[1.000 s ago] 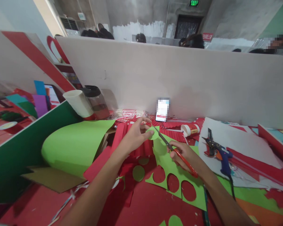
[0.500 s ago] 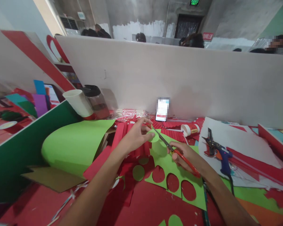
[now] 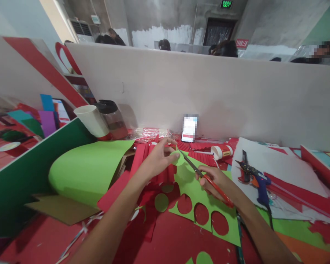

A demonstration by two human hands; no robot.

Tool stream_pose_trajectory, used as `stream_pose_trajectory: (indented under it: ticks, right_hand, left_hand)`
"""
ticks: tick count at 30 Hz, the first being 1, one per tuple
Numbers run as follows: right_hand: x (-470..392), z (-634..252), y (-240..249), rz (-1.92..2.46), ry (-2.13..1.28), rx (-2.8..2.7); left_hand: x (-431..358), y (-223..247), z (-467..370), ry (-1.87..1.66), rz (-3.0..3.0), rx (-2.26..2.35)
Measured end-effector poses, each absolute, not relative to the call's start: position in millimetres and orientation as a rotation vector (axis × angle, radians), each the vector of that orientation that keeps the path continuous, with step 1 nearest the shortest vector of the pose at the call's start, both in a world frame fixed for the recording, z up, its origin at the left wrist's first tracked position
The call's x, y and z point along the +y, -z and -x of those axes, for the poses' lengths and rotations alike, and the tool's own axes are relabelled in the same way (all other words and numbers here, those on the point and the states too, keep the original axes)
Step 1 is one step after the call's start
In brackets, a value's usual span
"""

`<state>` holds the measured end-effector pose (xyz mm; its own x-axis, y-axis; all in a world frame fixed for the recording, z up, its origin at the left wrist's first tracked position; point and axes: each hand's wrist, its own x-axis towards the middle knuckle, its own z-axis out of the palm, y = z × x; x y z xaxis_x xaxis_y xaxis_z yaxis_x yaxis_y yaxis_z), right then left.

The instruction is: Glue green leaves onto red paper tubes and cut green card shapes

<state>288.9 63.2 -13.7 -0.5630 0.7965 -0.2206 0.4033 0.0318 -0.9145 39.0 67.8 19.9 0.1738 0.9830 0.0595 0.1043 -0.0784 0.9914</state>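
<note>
My left hand (image 3: 159,158) pinches a rounded piece of light green paper (image 3: 178,160) between thumb and fingers. Wrapped round the orange handles of a pair of scissors (image 3: 219,192) is my right hand (image 3: 222,179); the blades point up and left, their tips at the edge of the rounded piece. Below the blades spreads a light green sheet (image 3: 187,180) with several round holes along its near side. I cannot tell whether the rounded piece is still joined to it. A loose green disc (image 3: 161,202) lies left of the sheet on red paper.
A phone (image 3: 189,128) leans on the white partition (image 3: 165,84). Rolled green paper (image 3: 82,170), a white cup (image 3: 90,119) and a dark-lidded jug (image 3: 112,117) stand left. To the right are a red-and-white tub (image 3: 222,151) and a blue glue gun (image 3: 262,185) with its cord.
The rounded green piece has shifted slightly left and down in my left hand. The scissors blades now lie along its right edge. Both hands have barely moved.
</note>
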Motion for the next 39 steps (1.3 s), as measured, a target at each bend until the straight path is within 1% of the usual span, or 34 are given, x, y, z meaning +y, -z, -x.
stream_pose_trajectory:
  ticks: [11, 25, 34, 39]
  right_hand:
    - [60.7, -286.8, 3.8, 1.203, -1.542, -2.014]
    - [58.2, -284.7, 3.3, 1.158, -1.406, -2.065]
    - [57.6, -284.4, 12.9, 1.175, -1.472, -1.986]
    - [58.8, -284.6, 8.5, 1.200, -1.471, -1.991]
  left_hand:
    - [67.2, -20.6, -38.2, -1.046, -1.459, 1.112]
    - [66.4, -20.5, -40.1, -1.041, -1.461, 1.117]
    - [66.7, -20.5, -39.5, -1.047, -1.468, 1.131]
    - [66.6, -20.7, -39.7, -1.052, -1.461, 1.119]
